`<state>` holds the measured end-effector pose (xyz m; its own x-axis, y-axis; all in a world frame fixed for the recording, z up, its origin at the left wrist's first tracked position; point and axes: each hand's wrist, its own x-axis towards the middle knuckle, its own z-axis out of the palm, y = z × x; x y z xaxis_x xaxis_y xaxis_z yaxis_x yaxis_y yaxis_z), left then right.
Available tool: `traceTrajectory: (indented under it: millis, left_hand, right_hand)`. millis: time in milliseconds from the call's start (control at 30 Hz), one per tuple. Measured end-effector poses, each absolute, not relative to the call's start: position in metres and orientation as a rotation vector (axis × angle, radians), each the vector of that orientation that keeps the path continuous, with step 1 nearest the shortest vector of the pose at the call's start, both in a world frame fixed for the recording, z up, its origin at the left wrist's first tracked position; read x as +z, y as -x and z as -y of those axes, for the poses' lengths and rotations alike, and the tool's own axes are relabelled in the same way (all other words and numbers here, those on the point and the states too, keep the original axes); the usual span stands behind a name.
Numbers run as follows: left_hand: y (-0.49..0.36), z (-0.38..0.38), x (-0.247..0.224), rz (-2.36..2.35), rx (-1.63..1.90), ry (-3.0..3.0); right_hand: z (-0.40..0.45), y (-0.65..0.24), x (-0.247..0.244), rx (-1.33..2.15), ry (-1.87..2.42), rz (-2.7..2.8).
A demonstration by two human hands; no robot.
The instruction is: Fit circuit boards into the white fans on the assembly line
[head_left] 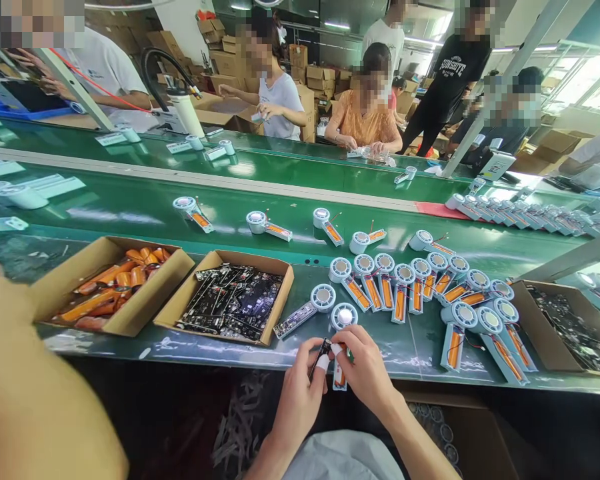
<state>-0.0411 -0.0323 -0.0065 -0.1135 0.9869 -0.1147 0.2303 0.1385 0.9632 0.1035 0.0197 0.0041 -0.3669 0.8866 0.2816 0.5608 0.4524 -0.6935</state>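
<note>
My left hand (304,380) pinches a small black circuit board (321,357) upright at the bench's front edge. My right hand (361,365) is closed at the top end of that board; whatever else its fingertips hold is too small to tell. Both hands have white coverings on some fingertips. Just beyond and partly beneath them lies a light-blue fan unit (344,315), its handle partly hidden by the right hand. Another fan unit (323,297) with a board in its handle rests behind to the left.
Left stand a box of orange-wrapped parts (153,313) and a box of black boards (266,333). Several fan units (404,273) lie to the right, before another box of boards (540,333). A green conveyor (290,190) runs behind. A blurred arm (40,400) reaches in at left.
</note>
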Motion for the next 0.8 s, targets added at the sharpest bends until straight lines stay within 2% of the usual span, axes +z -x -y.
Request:
traceTrajectory:
  millis: [200,500,600,800]
  left_hand:
    - [0.042,0.033,-0.013,-1.590,1.131,-1.470]
    - [0.041,0.033,-0.020,-1.638,1.230,-1.711]
    - [0.045,0.031,-0.021,-1.607,1.262,-1.729]
    - [0.064,0.019,-0.004,-1.418,1.066,-1.532]
  right_hand:
    - [-0.024,-0.104,0.014,0.820,1.262,2.020]
    - [-0.015,-0.099,0.013,0.368,1.315,2.241]
    - [-0.020,-0.101,0.014,0.530,1.296,2.194]
    - [-0.037,-0.115,0.024,0.986,1.161,2.118]
